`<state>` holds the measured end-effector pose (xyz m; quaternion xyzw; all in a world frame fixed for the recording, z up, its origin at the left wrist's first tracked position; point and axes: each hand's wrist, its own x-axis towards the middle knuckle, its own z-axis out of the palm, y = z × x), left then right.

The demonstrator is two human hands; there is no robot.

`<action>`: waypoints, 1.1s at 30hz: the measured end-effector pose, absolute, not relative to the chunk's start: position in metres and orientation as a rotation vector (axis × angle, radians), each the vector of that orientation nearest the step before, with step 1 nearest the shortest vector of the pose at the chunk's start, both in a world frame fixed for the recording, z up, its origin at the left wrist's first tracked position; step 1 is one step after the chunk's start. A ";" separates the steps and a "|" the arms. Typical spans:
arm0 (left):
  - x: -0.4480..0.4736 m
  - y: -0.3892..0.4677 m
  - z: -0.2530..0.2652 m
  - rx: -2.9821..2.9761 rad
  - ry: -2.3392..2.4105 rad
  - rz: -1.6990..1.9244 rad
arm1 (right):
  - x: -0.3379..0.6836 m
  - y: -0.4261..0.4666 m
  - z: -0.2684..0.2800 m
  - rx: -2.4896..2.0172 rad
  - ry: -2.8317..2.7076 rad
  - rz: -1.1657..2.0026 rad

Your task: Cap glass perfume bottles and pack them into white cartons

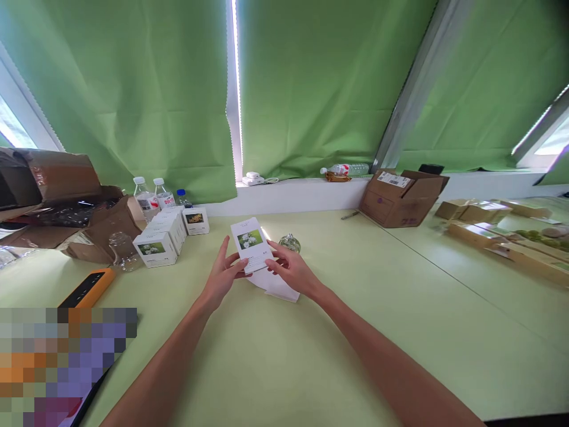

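Note:
Between my two hands is a white carton with a picture of white flowers on green; it looks flat and is tilted up towards me. My left hand grips its lower left side, thumb on the front and index finger stretched out. At the lower right edge, my right hand pinches it with thumb and fingers. White flat pieces, paper or card, lie on the table beneath. Just behind my right hand stands a small clear glass jar, partly hidden, its contents unclear.
Left stand white flower-printed boxes, a clear plastic jar, bottles and an open cardboard box. An orange-edged power strip lies nearer. At right are a cardboard box, a pen and wooden trays.

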<state>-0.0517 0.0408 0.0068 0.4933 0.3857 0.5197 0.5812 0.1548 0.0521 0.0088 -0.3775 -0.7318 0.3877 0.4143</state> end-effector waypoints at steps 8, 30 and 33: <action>-0.052 0.038 0.009 1.234 0.965 1.182 | 0.151 0.054 0.007 -0.994 -1.934 0.837; -0.039 0.029 0.012 1.328 0.923 1.226 | 0.137 0.037 0.001 -1.017 -1.988 0.702; -0.041 0.030 0.011 1.360 0.901 1.227 | 0.137 0.036 0.004 -0.953 -1.965 0.823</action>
